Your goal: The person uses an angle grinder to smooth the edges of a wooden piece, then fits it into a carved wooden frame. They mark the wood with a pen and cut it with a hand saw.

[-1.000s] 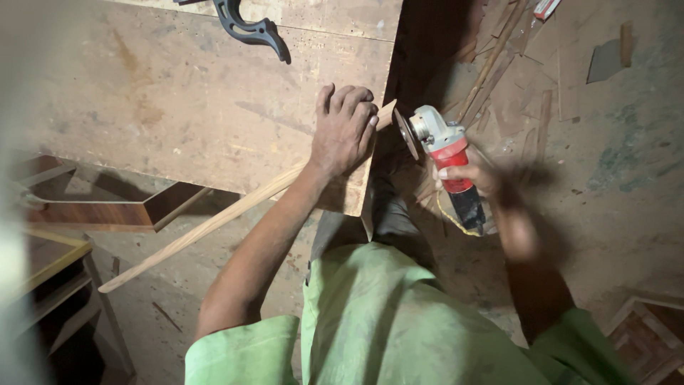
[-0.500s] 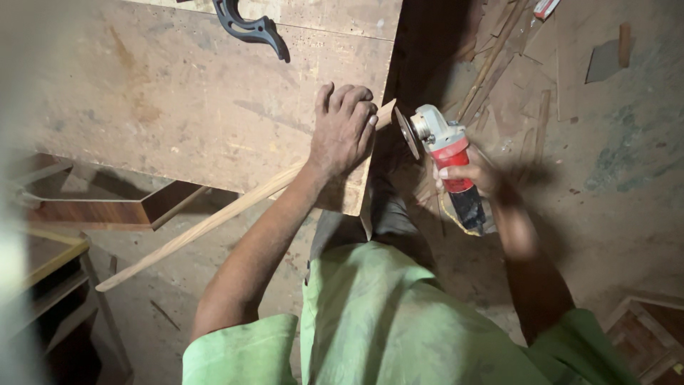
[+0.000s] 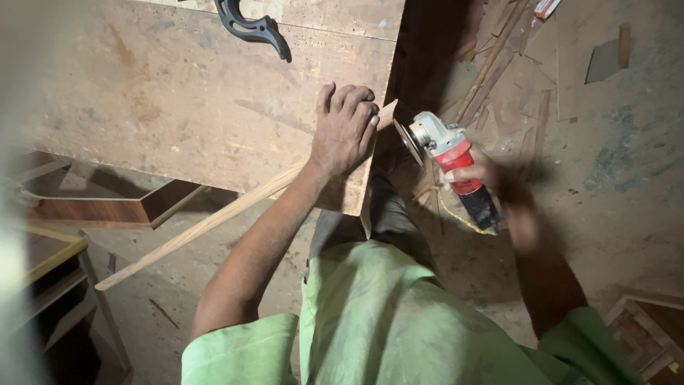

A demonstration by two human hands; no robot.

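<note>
The left hand point(image 3: 343, 128) presses flat on a long wood strip point(image 3: 214, 221), pinning it at the corner of the workbench point(image 3: 178, 100). The strip runs diagonal, from lower left up to its tip just past the fingers. The right hand point(image 3: 491, 175) grips a red grinder point(image 3: 445, 153), its disc facing that tip, v. near, not touching.

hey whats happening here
A person in a green shirt presses their left hand down on a long wooden strip lying across a worn workbench. Their right hand holds a red angle grinder, its disc right beside the strip's end at the bench corner.
</note>
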